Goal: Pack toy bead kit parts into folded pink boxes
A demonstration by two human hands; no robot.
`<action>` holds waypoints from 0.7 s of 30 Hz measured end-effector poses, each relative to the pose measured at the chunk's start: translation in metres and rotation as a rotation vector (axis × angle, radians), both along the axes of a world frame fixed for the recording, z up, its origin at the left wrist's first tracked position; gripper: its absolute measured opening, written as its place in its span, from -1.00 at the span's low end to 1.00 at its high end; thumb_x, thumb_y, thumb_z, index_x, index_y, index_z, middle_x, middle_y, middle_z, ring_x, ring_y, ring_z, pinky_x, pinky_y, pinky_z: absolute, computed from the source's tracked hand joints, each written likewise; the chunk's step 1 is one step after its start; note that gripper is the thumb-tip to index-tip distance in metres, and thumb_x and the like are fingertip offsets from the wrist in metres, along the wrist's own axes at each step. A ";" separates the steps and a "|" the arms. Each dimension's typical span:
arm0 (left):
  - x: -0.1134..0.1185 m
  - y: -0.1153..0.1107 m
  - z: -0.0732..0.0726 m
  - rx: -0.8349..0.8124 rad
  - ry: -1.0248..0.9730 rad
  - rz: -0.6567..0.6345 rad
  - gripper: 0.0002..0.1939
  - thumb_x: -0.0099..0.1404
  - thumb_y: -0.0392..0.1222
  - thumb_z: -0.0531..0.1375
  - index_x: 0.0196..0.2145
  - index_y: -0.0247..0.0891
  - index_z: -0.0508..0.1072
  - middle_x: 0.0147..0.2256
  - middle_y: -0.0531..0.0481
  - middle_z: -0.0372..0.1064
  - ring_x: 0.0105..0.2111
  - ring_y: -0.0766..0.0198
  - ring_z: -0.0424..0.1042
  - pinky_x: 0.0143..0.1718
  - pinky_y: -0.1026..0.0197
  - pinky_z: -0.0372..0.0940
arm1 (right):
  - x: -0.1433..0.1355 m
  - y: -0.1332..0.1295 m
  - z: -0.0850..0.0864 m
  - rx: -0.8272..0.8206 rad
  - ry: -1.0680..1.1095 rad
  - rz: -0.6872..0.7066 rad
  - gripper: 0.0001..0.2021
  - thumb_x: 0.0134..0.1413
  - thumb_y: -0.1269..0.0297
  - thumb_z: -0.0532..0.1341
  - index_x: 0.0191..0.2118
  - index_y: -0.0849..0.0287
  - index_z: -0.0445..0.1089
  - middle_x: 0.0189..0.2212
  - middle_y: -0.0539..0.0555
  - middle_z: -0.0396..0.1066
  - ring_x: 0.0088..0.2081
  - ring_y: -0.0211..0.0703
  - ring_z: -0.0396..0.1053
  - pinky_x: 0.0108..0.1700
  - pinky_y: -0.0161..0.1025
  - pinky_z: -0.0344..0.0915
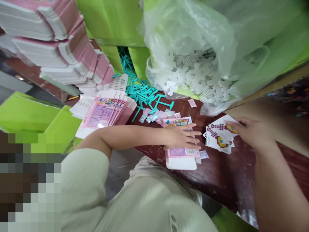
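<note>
My left hand [182, 137] lies flat with fingers spread on a pink and purple box [177, 154], whose white end flap is unfolded toward me. A small clear packet [204, 154] pokes out beside that box. On the right, my right hand [249, 130] pinches the edge of a white card [225, 122] printed with a pixel pattern in purple, yellow and red. More such printed cards [220, 143] lie loosely stacked under it on the table. Behind the left hand is a heap of small sachets [159, 116].
Flattened pink boxes [103, 111] lean at the left, before tall stacks of pink and white cartons [60, 42]. Turquoise T-shaped plastic pieces [140, 91] spill across the dark red table [217, 172]. A clear bag [190, 29] holds white perforated plates [200, 75].
</note>
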State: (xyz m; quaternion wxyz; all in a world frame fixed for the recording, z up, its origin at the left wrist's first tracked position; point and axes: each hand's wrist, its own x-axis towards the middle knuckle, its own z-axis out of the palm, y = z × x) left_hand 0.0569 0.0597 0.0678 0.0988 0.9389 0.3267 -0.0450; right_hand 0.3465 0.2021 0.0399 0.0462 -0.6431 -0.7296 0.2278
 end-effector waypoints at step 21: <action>-0.067 -0.120 -0.030 -0.198 -0.009 0.760 0.38 0.00 0.53 0.46 0.55 -0.22 0.09 0.35 -0.40 0.30 0.18 -0.32 0.34 0.18 -0.20 0.25 | -0.270 0.042 0.006 -0.101 -0.091 0.590 -0.79 0.11 0.33 0.43 -0.11 0.24 0.64 0.07 0.30 0.58 0.22 0.30 0.40 0.31 0.19 0.20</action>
